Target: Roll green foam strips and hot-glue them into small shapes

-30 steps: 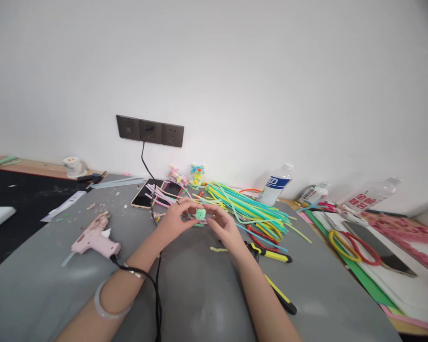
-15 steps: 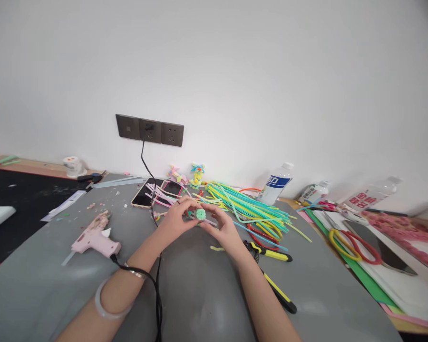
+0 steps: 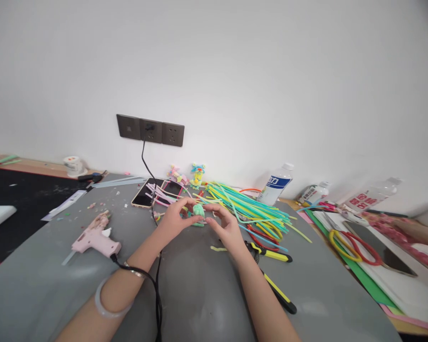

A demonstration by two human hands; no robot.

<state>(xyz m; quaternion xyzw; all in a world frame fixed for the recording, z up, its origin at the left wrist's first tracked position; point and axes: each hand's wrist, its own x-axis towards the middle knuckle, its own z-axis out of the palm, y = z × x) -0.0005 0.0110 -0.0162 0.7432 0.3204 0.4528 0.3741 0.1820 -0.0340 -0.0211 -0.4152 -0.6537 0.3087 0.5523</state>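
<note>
A small mint-green fuzzy piece, seemingly coiled pipe cleaner, is held up over the grey table. My left hand pinches it from the left with thumb and fingers. From the other side, the fingertips of my right hand press against its right edge, thumb below. Part of a green strand shows under the piece. Just beyond my right hand lies a bundle of yellow, teal and green pipe cleaners. Yellow-and-black pliers rest beside my right forearm. Two small fuzzy figures, one pink and one yellow-blue, stand by the wall.
A pink glue gun lies left, its black cord running under my left arm. A phone and a bottle are at the back. Scissors lie right, where another person's arm reaches in.
The mint-green piece has turned between my fingers and shows a different side. My right hand's fingers have opened slightly and shifted. At the right edge, the other person's arm has come further into view.
</note>
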